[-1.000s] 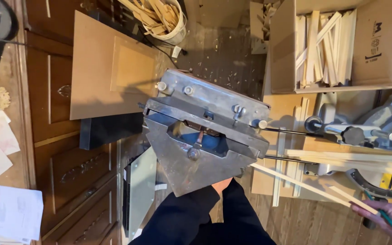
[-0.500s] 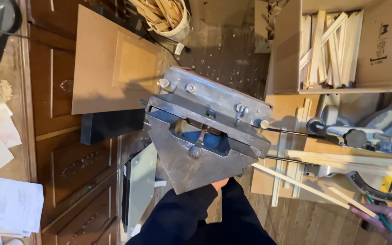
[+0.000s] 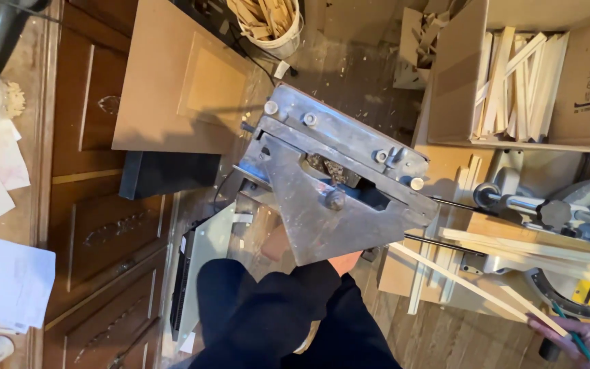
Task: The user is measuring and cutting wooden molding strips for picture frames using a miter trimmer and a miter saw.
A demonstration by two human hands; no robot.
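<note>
So the thin wooden strips (image 3: 469, 288) sit just right of the grey metal cutter (image 3: 336, 198), their far ends almost touching its lower right corner and the rest slanting down to the right hand (image 3: 582, 342). That hand is closed around their near ends, with a teal pencil-like thing tucked in too. The left hand (image 3: 345, 262) only peeks out under the cutter's near edge, so I can't tell if it's gripping anything. To me this looks like the handling-stock stage: strips held ready beside the cutter, none in its blades. Getting one in would mean swinging the long ends round without snagging the two thin black rods (image 3: 445, 240) sticking out of the cutter's right side. Room is tight there, with the mitre saw (image 3: 582, 219) right of the cutter and the cardboard box (image 3: 582, 102) beyond it. There's more room left of the cutter, past the brown board (image 3: 172, 96).
</note>
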